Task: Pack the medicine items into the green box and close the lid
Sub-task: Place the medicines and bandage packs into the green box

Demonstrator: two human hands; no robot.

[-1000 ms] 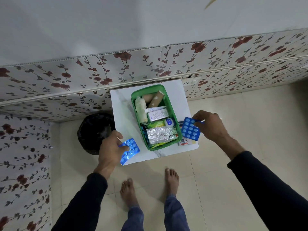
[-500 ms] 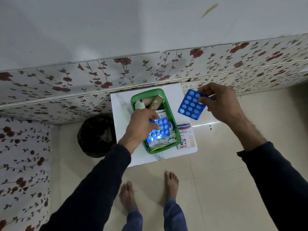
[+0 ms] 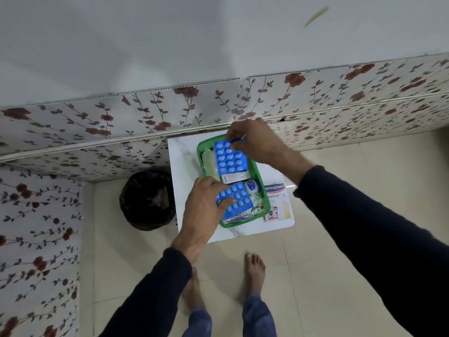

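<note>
The green box (image 3: 264, 190) stands open on a small white table (image 3: 184, 181), full of medicine items. My left hand (image 3: 204, 205) presses one blue blister pack (image 3: 237, 197) onto the items at the near end of the box, fingers on its left edge. My right hand (image 3: 255, 139) pinches the far edge of a second blue blister pack (image 3: 229, 160) and holds it over the far half of the box. A white medicine carton (image 3: 237, 177), a small white-and-blue tub (image 3: 252, 186) and foil strips (image 3: 255, 203) show between the packs. No lid is visible.
A Hansaplast plaster box (image 3: 277, 201) lies on the table right of the green box. A black bin (image 3: 147, 199) stands on the floor left of the table. A flower-patterned wall (image 3: 121, 122) runs behind. My bare feet (image 3: 254, 271) are near the table's front edge.
My left hand has lowered its blister pack onto the near end of the box. My right hand has swung its pack left from beside the box to over its far half.
</note>
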